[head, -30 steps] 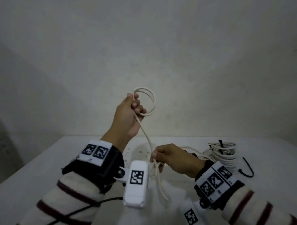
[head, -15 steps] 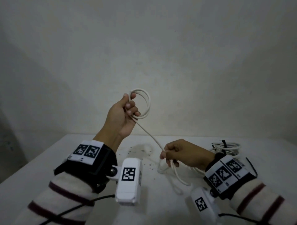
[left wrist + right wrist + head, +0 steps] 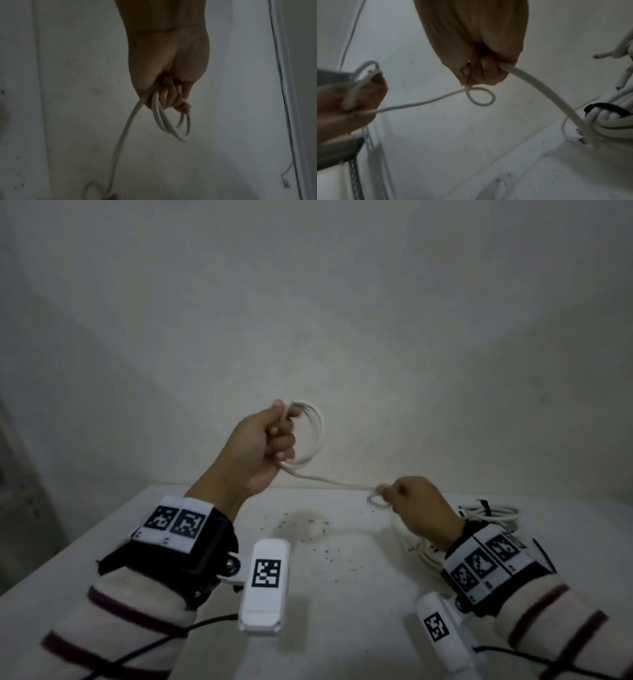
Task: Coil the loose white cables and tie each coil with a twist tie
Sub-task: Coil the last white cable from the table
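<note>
My left hand is raised above the table and grips a small coil of white cable, whose loops hang from its curled fingers. From the coil a taut strand runs right and down to my right hand, which grips the cable in a fist. A small kinked loop sits just beside the right fingers. Below the right fist the cable drops to the table. A finished coil bound with a black tie lies behind my right wrist.
The white table has dark specks at its middle. Loose cable turns lie under my right wrist. A pale wall stands close behind. A metal shelf bracket shows at the left in the right wrist view.
My right hand has slid right along the cable and lifted, pulling the strand nearly level and taut. The left hand with the coil has closed tighter and stayed high.
</note>
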